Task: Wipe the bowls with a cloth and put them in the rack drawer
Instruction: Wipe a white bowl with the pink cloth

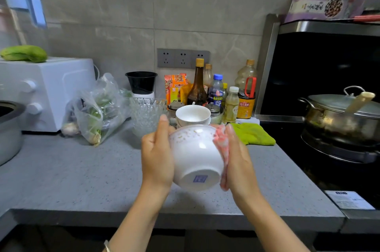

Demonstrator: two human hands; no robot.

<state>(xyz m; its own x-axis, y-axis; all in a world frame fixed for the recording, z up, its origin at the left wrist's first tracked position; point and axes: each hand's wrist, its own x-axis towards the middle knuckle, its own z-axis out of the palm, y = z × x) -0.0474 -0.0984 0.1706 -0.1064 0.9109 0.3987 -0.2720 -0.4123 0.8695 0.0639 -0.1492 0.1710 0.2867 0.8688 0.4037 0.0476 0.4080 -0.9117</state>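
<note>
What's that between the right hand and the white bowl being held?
A pink cloth lies pressed between the right hand and the side of the bowl, as the head view shows. The left hand touches the bowl directly.

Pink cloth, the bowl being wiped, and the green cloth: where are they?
pink cloth [223, 149], head view, on its middle fold.
bowl [197, 153], head view, on its outer wall.
green cloth [253, 133], head view, on its top.
</note>
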